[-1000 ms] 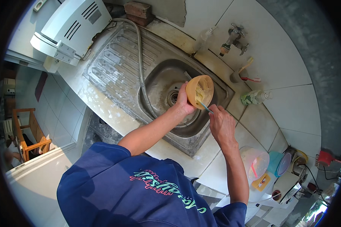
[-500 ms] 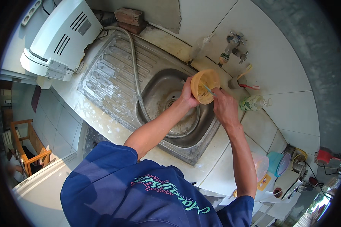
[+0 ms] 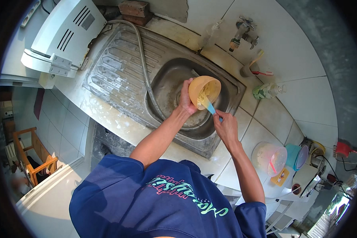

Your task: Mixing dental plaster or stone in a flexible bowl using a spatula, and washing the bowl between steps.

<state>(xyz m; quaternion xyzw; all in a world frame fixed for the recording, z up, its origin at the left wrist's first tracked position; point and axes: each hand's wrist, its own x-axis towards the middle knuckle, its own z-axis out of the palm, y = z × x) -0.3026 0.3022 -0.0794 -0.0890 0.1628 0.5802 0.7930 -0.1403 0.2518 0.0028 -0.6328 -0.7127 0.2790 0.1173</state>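
A yellow-orange bowl (image 3: 213, 85) is held tilted over the sink basin by my left hand (image 3: 186, 98), whose fingers wrap its left side. Pale yellow, pasty stuff clings to the inside of the bowl. Between the fingers of my right hand (image 3: 227, 126) is the handle of a light-blue spatula (image 3: 208, 106). Its blade reaches into the bowl's near side, touching the pale stuff. Below both hands lies the steel sink (image 3: 161, 74), with a grey hose (image 3: 143, 62) running across the ribbed drainboard into the basin.
On the tiled wall is a tap (image 3: 238, 35). A cup (image 3: 246, 70) with toothbrushes and a bottle (image 3: 264, 91) stand behind the sink. A pinkish tub (image 3: 263, 155) and teal container (image 3: 292, 154) sit at right. A white appliance (image 3: 69, 37) stands at left.
My right hand has come down and nearer, drawing the spatula toward the bowl's near rim, so more of its blue blade shows. The bowl has moved slightly left and nearer.
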